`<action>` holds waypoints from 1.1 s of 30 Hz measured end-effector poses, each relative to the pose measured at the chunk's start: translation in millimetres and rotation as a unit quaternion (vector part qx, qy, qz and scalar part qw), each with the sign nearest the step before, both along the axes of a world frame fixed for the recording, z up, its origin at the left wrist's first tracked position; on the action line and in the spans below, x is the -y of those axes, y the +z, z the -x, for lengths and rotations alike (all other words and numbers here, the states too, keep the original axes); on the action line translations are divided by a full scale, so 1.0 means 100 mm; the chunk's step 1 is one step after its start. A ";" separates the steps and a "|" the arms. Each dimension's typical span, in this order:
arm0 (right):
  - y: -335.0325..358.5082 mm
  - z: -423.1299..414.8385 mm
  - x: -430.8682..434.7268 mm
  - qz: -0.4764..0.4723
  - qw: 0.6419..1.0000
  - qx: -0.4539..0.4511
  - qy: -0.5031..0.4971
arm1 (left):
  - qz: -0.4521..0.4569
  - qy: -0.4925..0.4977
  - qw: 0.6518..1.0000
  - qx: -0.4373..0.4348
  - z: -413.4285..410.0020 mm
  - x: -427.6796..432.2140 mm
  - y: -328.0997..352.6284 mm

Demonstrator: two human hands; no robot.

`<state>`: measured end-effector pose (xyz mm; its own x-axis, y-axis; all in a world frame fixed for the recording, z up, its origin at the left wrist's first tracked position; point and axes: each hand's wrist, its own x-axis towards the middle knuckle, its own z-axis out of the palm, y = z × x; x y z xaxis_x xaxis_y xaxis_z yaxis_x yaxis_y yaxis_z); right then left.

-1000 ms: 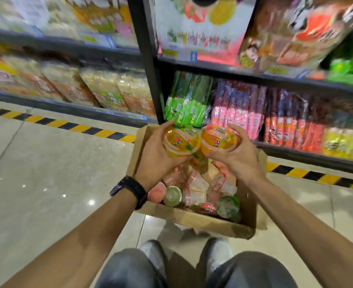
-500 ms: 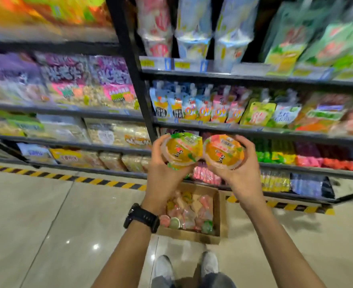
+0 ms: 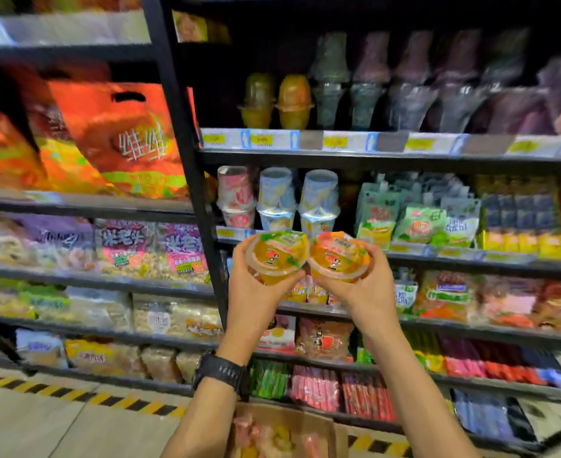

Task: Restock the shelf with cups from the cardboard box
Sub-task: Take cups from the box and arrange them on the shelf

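Note:
My left hand grips a yellow jelly cup with a green-edged lid. My right hand grips an orange jelly cup. Both cups are raised side by side, lids toward me, in front of the shelf. Stacked cups stand on the shelf level just above my hands. Two stacked yellow and orange cups stand on the level higher up. The cardboard box sits on the floor at the bottom edge, with several cups inside.
A black upright post splits the shelving. Snack bags fill the left bay and pouches the right. Yellow-black hazard tape runs along the floor at the shelf base. A black watch is on my left wrist.
Both hands lifted the two cups out of the box and up toward the middle shelves. My view rose with them, so the box dropped to the bottom edge.

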<state>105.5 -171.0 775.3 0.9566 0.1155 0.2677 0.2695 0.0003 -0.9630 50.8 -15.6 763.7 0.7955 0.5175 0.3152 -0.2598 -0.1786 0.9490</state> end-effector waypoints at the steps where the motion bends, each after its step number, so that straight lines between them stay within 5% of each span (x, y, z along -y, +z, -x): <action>1: 0.06 -0.03 -0.01 0.000 1.000 0.003 -0.002 | 0.000 0.003 1.000 0.004 -0.04 -0.02 0.05; 14: 0.94 -0.49 -0.54 -0.037 0.997 0.044 -0.052 | -0.014 -0.025 0.997 0.071 -0.75 -0.59 0.94; 22: 1.43 -0.91 -0.75 -0.038 0.995 0.073 -0.064 | -0.109 0.016 0.991 0.073 -1.50 -1.28 1.83; 27: 1.67 -1.20 -0.75 -0.023 0.995 0.081 -0.060 | -0.244 0.069 0.967 0.000 -2.01 -1.55 2.37; 33: 1.80 -1.59 -0.80 0.000 0.995 0.084 -0.052 | -0.410 0.136 0.889 -0.150 -2.64 -1.65 2.77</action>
